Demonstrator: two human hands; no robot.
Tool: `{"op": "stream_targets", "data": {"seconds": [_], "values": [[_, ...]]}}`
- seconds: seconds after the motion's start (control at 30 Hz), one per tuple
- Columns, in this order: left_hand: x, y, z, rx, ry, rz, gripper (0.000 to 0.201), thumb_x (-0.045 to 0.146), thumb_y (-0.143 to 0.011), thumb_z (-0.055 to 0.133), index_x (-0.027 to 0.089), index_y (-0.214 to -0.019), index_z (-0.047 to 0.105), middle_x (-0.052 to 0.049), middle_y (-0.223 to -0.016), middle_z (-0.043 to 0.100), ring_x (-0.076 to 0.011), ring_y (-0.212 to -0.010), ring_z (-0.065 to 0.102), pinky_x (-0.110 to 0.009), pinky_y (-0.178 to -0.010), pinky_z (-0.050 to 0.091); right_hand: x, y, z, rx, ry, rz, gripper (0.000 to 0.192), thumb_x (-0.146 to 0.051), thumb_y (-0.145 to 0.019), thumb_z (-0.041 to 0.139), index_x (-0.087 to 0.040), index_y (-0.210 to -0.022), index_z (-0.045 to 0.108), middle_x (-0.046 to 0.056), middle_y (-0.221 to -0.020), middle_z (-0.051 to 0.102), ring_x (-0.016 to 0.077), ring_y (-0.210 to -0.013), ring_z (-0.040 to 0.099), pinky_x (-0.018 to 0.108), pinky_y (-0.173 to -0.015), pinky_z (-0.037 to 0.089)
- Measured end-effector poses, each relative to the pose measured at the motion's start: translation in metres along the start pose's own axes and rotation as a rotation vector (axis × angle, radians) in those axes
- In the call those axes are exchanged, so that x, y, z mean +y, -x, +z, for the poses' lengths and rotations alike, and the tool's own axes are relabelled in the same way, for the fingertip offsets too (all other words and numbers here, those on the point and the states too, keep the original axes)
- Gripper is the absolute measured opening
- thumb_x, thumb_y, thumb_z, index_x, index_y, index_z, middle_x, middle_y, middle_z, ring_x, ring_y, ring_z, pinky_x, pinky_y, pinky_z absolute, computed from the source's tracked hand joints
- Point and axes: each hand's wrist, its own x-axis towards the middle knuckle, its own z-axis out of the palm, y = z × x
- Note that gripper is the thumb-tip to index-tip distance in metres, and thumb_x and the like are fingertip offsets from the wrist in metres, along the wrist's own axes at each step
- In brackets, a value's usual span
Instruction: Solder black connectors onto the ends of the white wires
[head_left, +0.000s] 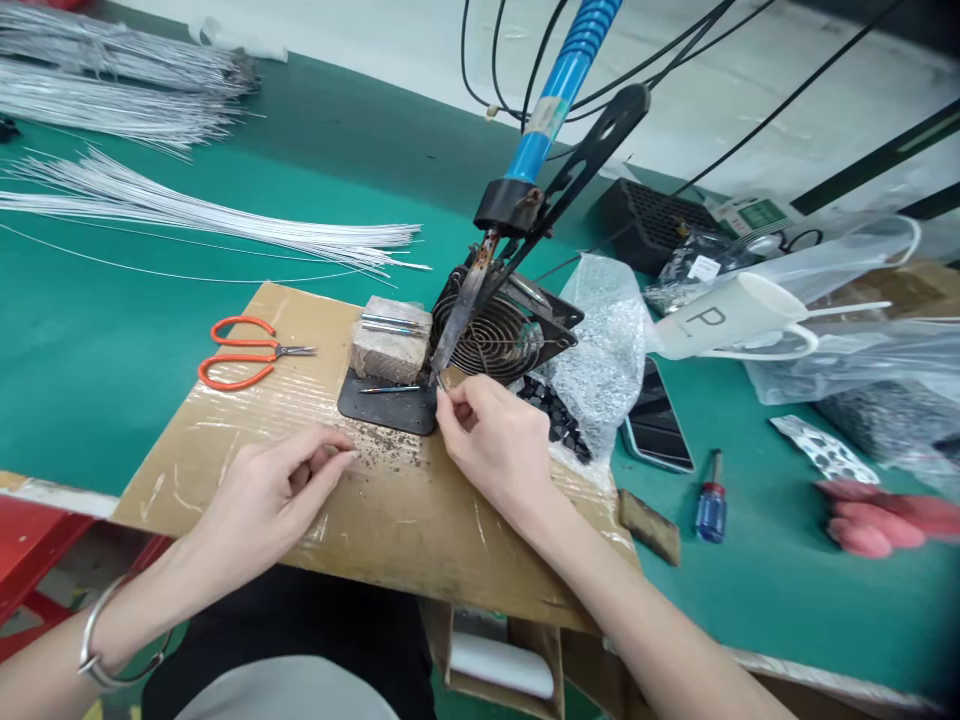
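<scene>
A blue-handled soldering iron (551, 110) hangs tip-down in a black stand, its worn metal tip (457, 315) above a small black pad (390, 400). My right hand (491, 440) is closed in a pinch right beside that tip; whatever lies between the fingertips is too small to make out. My left hand (285, 495) is closed too, thumb and fingers close together over the cardboard (360, 535), and I cannot see what it holds. On the pad lies a thin metal rod (390, 389), with a grey block (391, 345) behind it bearing several short metal rods (392, 324). Dark crumbs lie between my hands.
Orange-handled scissors (247, 352) lie left on the cardboard. Bundles of white wires (247, 220) stretch behind. A black fan (495, 330) stands behind the tip. To the right are bubble wrap (600, 340), a phone (658, 418), a screwdriver (712, 505) and a white mug (739, 315).
</scene>
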Motion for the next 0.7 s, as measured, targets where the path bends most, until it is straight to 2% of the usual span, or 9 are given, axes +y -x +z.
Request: {"op": "stream_targets", "data": {"seconds": [0.1,0.17,0.27,0.4,0.57,0.7], "values": [[0.001,0.0,0.0,0.003,0.0,0.002,0.02,0.036,-0.103,0.057,0.022,-0.102,0.071,0.007,-0.062,0.059,-0.009,-0.051,0.048,-0.02,-0.053,0.037,0.0,-0.009,0.011,0.002,0.051,-0.023,0.03,-0.024,-0.099,0.058,-0.019,-0.069,0.058,0.002,-0.067,0.066,0.0142,-0.059,0.059,0.027,-0.054,0.026],[0.001,0.0,-0.001,0.003,-0.003,0.011,0.019,0.035,-0.103,0.057,0.022,-0.101,0.071,0.007,-0.063,0.06,-0.0091,-0.052,0.049,-0.02,-0.054,0.037,0.0,-0.01,0.01,-0.005,0.054,-0.042,0.03,-0.027,-0.101,0.059,-0.018,-0.071,0.061,0.001,-0.066,0.066,0.0141,-0.058,0.059,0.027,-0.054,0.026],[0.002,0.0,-0.001,-0.007,-0.003,0.024,0.016,0.032,-0.103,0.058,0.022,-0.1,0.071,0.007,-0.065,0.062,-0.0091,-0.053,0.05,-0.02,-0.054,0.037,0.003,-0.002,-0.001,-0.008,0.018,-0.079,0.029,-0.03,-0.104,0.058,-0.017,-0.079,0.066,0.002,-0.069,0.069,0.0141,-0.059,0.061,0.025,-0.056,0.035],[0.002,-0.001,-0.001,-0.027,0.0,0.044,0.016,0.03,-0.103,0.057,0.022,-0.099,0.071,0.006,-0.066,0.063,-0.0091,-0.053,0.05,-0.021,-0.053,0.036,0.01,0.012,-0.017,-0.01,-0.059,-0.141,0.021,-0.019,-0.104,0.055,-0.015,-0.092,0.072,0.003,-0.077,0.073,0.0134,-0.063,0.065,0.024,-0.062,0.045],[0.0,-0.003,0.0,-0.01,-0.007,0.065,0.016,0.03,-0.103,0.057,0.022,-0.099,0.071,0.007,-0.067,0.063,-0.009,-0.052,0.05,-0.021,-0.053,0.037,0.011,0.009,-0.009,-0.037,-0.154,-0.167,0.016,-0.019,-0.102,0.06,-0.015,-0.104,0.075,0.003,-0.084,0.074,0.0131,-0.064,0.065,0.024,-0.062,0.05],[0.0,-0.003,0.0,-0.01,-0.006,0.076,0.017,0.029,-0.103,0.057,0.022,-0.098,0.071,0.007,-0.066,0.064,-0.009,-0.053,0.051,-0.02,-0.052,0.037,0.009,0.002,-0.002,-0.028,-0.21,-0.134,0.012,-0.015,-0.098,0.064,-0.013,-0.1,0.076,0.002,-0.078,0.071,0.0127,-0.061,0.063,0.024,-0.062,0.05]]}}
